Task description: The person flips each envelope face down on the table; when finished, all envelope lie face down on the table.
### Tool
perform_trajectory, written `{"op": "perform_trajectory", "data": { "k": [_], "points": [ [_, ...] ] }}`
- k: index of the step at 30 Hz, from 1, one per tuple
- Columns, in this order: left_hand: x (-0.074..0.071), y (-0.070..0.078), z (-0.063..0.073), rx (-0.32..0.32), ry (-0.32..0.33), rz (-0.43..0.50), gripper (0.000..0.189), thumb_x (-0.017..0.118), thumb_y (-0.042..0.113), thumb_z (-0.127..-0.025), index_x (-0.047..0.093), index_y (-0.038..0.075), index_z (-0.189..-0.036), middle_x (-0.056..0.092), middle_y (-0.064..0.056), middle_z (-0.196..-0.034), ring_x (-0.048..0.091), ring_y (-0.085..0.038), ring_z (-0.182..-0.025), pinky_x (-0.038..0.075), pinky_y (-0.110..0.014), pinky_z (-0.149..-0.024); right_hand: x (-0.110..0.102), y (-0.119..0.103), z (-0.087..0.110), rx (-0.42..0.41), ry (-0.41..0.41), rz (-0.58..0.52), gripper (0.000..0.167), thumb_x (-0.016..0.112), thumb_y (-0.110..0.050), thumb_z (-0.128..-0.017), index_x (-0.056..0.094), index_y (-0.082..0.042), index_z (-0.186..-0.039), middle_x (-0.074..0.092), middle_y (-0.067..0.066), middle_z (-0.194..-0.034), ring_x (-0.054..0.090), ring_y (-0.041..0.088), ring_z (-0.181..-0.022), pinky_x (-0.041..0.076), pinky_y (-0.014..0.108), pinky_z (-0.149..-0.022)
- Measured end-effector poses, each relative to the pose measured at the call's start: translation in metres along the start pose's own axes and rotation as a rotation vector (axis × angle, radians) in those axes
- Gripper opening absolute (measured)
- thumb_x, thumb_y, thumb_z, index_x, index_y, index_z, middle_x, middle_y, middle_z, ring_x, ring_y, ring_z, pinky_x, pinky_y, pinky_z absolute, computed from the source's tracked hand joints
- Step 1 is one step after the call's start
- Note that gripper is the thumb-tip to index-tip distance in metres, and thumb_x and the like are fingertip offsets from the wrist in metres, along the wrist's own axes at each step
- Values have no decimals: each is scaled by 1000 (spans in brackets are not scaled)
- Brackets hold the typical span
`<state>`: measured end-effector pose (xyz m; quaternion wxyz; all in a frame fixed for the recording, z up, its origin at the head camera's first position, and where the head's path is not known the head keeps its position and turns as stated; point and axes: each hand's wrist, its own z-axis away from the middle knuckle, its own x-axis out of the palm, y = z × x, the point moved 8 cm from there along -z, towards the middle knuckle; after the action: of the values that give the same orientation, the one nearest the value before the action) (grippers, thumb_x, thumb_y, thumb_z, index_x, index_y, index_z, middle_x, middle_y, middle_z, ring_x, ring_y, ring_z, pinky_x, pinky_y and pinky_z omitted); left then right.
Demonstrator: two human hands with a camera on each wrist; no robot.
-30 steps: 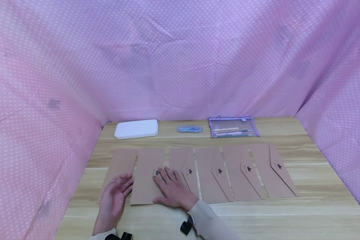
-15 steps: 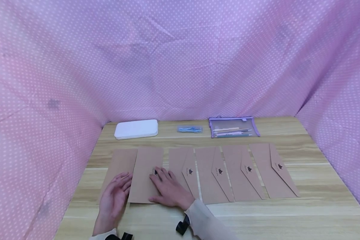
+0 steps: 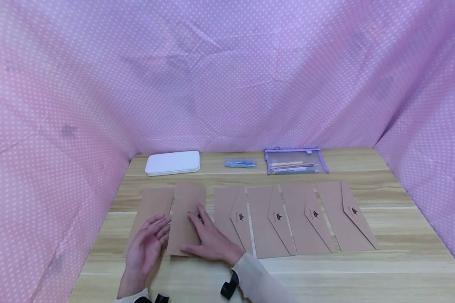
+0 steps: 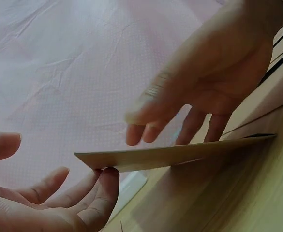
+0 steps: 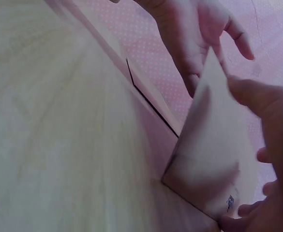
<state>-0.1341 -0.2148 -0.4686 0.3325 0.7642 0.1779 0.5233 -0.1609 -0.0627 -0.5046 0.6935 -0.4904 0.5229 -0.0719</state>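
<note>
In the head view, a brown kraft envelope [image 3: 182, 229] with a small crown print lies second from the left in a row, partly under my right hand [image 3: 212, 240]. That hand is spread over it, thumb toward the near edge and fingers near the crown. My left hand [image 3: 145, 250], palm turned up and fingers loosely bent, is at its left edge, over the leftmost envelope [image 3: 153, 202]. The left wrist view shows the envelope [image 4: 151, 155] tilted, one edge raised off the table, with left fingertips [image 4: 110, 176] touching it from below. The left thumb stands apart.
Several more kraft envelopes [image 3: 265, 235] with pointed flaps continue the row to the right. Along the back of the wooden table [image 3: 326, 277] are a white case [image 3: 172, 163], a small clear blue box [image 3: 240, 163] and a purple mesh pouch [image 3: 295, 162] of pens. Pink dotted cloth [image 3: 227, 84] surrounds the table.
The second envelope has shifted slightly left, then a little away from me. My right hand has moved left with it and spread its fingers wider. The left hand has barely moved.
</note>
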Motion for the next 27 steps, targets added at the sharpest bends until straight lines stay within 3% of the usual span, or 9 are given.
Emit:
{"op": "perform_trajectory", "data": {
  "k": [5,12,15,19,27],
  "points": [
    [8,0,-2,-1,-16,-41,50,7,6,-106,42,3,-141,61,-11,-141,58,-20,-132,49,-28,-107,-3,-4,0,-9,46,-81,92,60,-63,-90,17,-24,-161,-6,8,-171,23,34,-154,38,51,-118],
    [22,1,-6,23,-74,-48,53,5,2,-104,38,0,-145,56,-15,-147,57,-21,-132,48,-30,-107,-6,-12,0,-38,45,-139,93,60,-60,-92,11,-25,-162,-9,7,-171,25,35,-153,42,52,-115],
    [25,-1,-8,21,-51,-58,50,6,3,-105,38,0,-144,56,-16,-147,57,-21,-131,49,-31,-106,-8,-14,0,-44,46,-165,93,59,-60,-92,7,-27,-162,-10,7,-171,27,35,-152,44,53,-112],
    [26,-4,-9,-1,-31,-68,51,4,9,-107,40,2,-143,58,-14,-145,57,-21,-131,50,-31,-106,-8,-15,-1,-36,39,-194,92,58,-57,-93,2,-33,-161,-11,7,-171,28,35,-150,46,54,-108],
    [30,-13,-10,-12,-143,38,75,-14,35,-104,32,-1,-150,48,-21,-153,50,-28,-140,45,-36,-112,-8,-16,-3,-34,50,-238,91,64,-40,-94,0,-38,-160,-12,4,-170,22,38,-153,39,65,-111]
  ]
}}
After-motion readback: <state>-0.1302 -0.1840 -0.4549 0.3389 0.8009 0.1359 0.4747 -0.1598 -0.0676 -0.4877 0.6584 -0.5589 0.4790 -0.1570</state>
